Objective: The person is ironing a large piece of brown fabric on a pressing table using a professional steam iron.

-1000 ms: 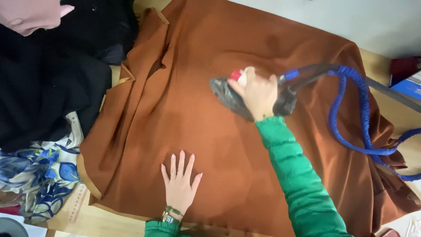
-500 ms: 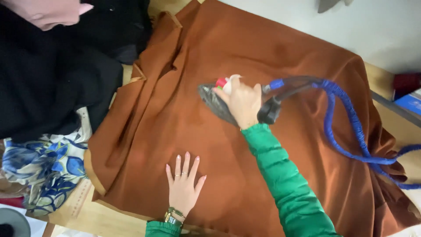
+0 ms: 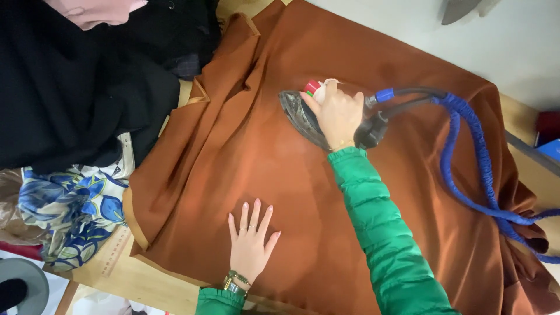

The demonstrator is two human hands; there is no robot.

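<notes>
A large rust-brown cloth [image 3: 245,146] is spread over a wooden table [image 3: 140,280]. My right hand [image 3: 337,114], in a green sleeve, grips the handle of a dark steam iron [image 3: 300,116] with a red knob, its soleplate flat on the cloth and its tip pointing left. A blue braided hose [image 3: 461,163] runs from the iron's back to the right edge. My left hand [image 3: 251,239] lies flat on the cloth near the front edge, fingers spread, with rings and a wrist watch.
Black fabric [image 3: 76,87] is piled at the upper left with a pink piece [image 3: 93,9] on top. A blue and white floral cloth [image 3: 70,204] lies left of the table. A white wall [image 3: 466,41] is behind.
The iron and my right hand have slid left across the cloth, trailing the hose. My left hand has stayed pressed flat in about the same spot.
</notes>
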